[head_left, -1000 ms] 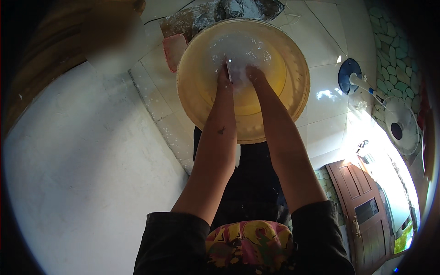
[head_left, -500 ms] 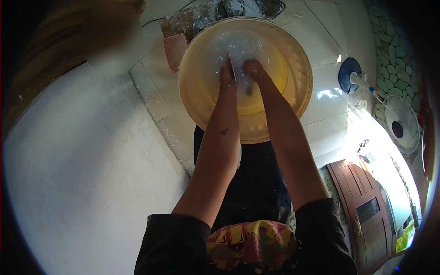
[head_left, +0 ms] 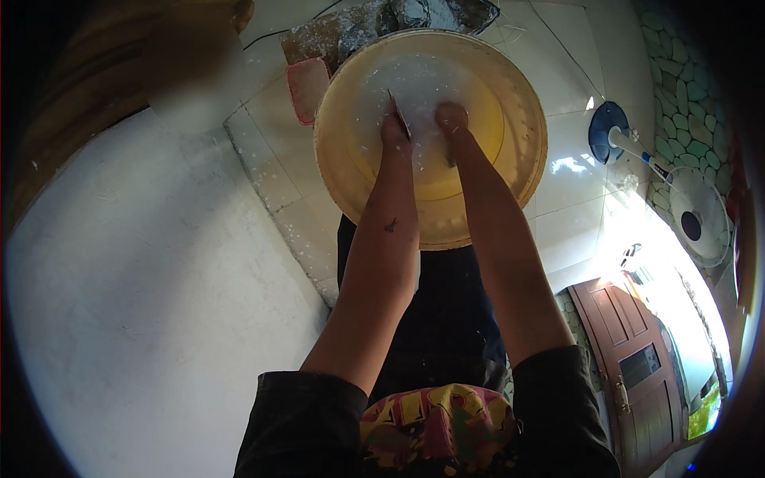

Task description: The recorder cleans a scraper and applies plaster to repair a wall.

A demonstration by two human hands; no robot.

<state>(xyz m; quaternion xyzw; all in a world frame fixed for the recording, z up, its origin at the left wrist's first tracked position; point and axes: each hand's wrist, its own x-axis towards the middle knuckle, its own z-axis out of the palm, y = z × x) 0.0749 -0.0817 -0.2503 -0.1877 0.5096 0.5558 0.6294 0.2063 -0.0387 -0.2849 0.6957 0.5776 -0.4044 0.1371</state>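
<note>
A round yellow basin [head_left: 522, 171] holds cloudy, whitish water [head_left: 422, 76] with bits of foam on it. My left hand [head_left: 394, 134] is partly in the water, closed on a thin flat piece [head_left: 398, 113] seen nearly edge-on, with a reddish-brown edge. What kind of piece it is, I cannot tell. To its right, apart from the piece, my right hand [head_left: 452, 118] bends down into the water. The cloudy water hides its fingers and anything in them. A small dark patch shows below the right wrist, too blurred to name.
A red-rimmed tray [head_left: 308, 89] stands left of the basin, and a splashed board with dark sheeting [head_left: 319, 40] lies behind it. A white wall-like surface [head_left: 143, 303] fills the left. At right are a standing fan [head_left: 692, 223] with a blue base and a brown door [head_left: 637, 358].
The thin piece has turned so its top leans further left and its face narrows to an edge. My right hand has shifted slightly right; the basin sits a touch further right.
</note>
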